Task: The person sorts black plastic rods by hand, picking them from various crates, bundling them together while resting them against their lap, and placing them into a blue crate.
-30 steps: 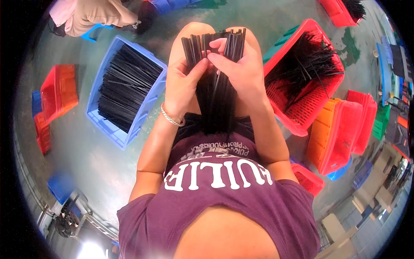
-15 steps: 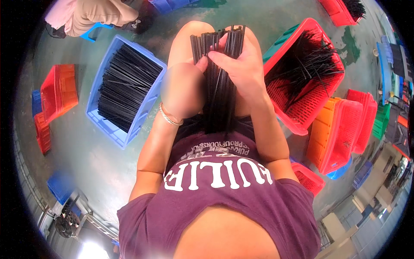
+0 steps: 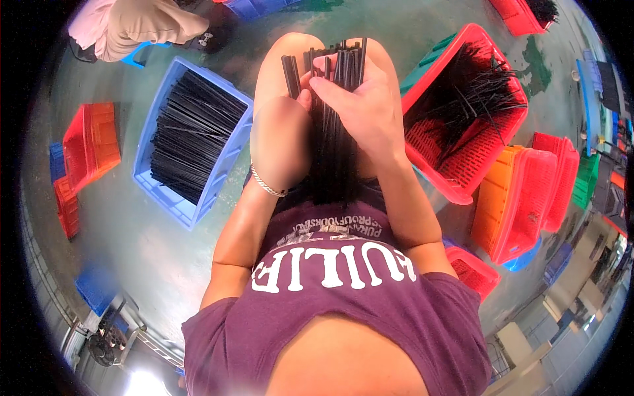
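Thin black rods point(image 3: 329, 155) lie in a lengthwise bundle over my lap, between my thighs. My right hand point(image 3: 371, 109) is closed around the larger part of the bundle near its far ends, its thumb lying across the rods. On the other side my left hand point(image 3: 282, 135), mostly smeared by blur, grips a smaller cluster of rods point(image 3: 290, 76) that leans away to the left. A gap shows between this cluster and the rest. Both thumbs are close together at the middle. The near ends of the rods rest by my shirt.
A light blue crate point(image 3: 226, 158) full of similar rods stands at my left. To my right, a red basket point(image 3: 437, 168) holds loose, tangled rods. Orange and red crates point(image 3: 496, 198) stand behind it. Another person point(image 3: 155, 26) sits at the far left.
The far ends of the bundle have parted: a small cluster at my left hand now tilts left, away from the rods in my right hand. My left wrist has turned slightly.
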{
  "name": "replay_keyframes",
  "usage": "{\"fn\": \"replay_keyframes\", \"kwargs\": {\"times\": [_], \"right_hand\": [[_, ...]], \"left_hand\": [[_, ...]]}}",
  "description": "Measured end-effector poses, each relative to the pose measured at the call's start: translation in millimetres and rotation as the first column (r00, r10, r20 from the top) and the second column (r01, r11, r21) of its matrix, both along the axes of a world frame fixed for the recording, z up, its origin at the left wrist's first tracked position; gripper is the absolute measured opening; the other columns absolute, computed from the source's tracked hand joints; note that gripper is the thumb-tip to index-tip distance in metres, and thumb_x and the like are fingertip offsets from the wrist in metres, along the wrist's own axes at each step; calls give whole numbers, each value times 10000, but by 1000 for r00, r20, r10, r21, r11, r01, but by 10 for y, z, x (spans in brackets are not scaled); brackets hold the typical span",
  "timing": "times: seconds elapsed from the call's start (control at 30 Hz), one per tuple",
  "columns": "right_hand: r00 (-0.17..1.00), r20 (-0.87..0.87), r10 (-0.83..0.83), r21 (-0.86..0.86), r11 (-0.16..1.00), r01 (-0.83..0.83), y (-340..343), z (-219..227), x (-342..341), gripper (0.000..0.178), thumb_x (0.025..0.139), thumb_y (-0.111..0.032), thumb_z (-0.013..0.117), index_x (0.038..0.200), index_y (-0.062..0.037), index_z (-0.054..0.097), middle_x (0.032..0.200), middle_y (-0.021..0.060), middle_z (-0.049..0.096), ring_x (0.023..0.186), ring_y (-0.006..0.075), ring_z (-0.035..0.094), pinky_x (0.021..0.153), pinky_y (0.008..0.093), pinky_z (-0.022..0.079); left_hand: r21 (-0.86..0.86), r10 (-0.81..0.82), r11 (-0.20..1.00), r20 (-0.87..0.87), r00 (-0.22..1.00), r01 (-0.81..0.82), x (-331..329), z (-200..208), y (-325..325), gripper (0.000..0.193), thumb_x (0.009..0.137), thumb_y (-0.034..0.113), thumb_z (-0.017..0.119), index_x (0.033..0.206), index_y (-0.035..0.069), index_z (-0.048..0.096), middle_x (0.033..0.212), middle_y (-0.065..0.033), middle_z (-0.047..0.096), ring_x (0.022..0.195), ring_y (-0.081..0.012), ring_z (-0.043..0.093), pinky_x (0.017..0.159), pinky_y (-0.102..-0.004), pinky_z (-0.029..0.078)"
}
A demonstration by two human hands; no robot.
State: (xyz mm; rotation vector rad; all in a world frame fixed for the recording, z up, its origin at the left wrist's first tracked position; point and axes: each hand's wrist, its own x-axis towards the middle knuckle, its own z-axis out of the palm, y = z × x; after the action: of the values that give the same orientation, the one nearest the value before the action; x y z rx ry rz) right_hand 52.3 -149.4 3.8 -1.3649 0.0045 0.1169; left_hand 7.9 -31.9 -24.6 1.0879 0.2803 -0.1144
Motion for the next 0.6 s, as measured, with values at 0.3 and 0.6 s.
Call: {"fn": "replay_keyframes", "kwargs": {"times": [0.3, 0.6], "right_hand": [[998, 36, -60, -73, 995, 63, -30, 65, 14, 218, 714, -68, 697, 888, 13, 594, 772, 26, 632, 703, 82, 581, 648, 240, 485], [997, 46, 60, -145, 988, -53, -87, 49, 19, 212, 741, -33, 691, 881, -24, 532, 847, 36, 591, 766, 108, 579, 740, 237, 486]], "left_hand": [[-78, -150, 986, 2, 989, 150, -72, 30, -36, 387, 987, 280, 387, 1215, -8, 509, 1125, -53, 585, 1010, -100, 531, 883, -243, 414], [98, -118, 985, -192, 974, 139, -76, 74, -83, 375, 992, 305, 363, 1185, 13, 498, 975, -1, 579, 731, -45, 496, 659, -182, 422]]}}
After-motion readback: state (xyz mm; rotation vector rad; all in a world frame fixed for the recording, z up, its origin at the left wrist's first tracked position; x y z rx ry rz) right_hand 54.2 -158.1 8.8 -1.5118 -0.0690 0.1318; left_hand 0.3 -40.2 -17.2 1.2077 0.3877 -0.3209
